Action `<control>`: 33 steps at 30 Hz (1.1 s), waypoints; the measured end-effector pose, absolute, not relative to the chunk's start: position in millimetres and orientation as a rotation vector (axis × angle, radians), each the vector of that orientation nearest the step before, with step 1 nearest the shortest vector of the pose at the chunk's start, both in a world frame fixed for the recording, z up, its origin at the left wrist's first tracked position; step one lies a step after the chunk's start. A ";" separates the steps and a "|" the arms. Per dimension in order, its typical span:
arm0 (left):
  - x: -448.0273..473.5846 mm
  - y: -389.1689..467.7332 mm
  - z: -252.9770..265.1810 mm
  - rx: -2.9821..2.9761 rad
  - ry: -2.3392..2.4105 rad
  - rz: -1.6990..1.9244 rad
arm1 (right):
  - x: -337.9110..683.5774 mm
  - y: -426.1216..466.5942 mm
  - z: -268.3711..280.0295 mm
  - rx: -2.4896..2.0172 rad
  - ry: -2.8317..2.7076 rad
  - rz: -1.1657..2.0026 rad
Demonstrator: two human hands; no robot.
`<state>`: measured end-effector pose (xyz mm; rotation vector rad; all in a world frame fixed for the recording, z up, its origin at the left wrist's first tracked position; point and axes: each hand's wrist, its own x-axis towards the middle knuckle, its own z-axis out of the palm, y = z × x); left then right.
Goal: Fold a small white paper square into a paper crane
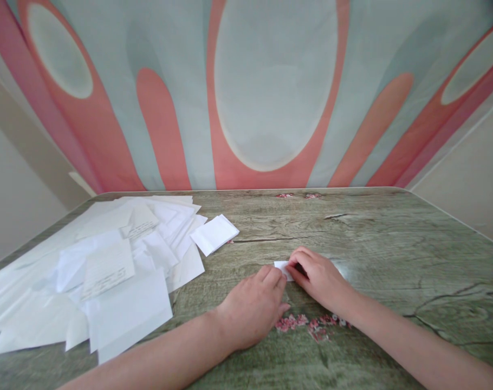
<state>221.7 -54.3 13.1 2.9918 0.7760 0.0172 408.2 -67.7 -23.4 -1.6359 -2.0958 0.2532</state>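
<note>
A small white piece of paper (280,265) lies on the wood-patterned tabletop between my two hands, and much of it is covered by fingers. My right hand (317,276) pinches its right side between thumb and forefinger. From the left, my left hand (252,306) bends its fingers down onto the paper's near left edge, with the thumb pointing right, low over the table. Beyond my left hand rests a small stack of folded white paper (215,234).
A wide, loose heap of white paper sheets (133,314) spreads over the table's left side, a few with printed lines. Pink flower prints (291,323) mark the tabletop (393,244). A red and grey patterned cloth (266,179) hangs behind the far edge.
</note>
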 end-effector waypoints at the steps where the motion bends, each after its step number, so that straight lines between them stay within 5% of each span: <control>1: 221.9 -54.1 13.1 2.990 0.776 0.019 | 408.2 -67.6 -24.2 -1.642 -2.091 0.251; 33: 225.2 -56.0 13.8 3.026 0.779 0.000 | 420.5 -66.6 -26.0 -1.682 -1.875 0.386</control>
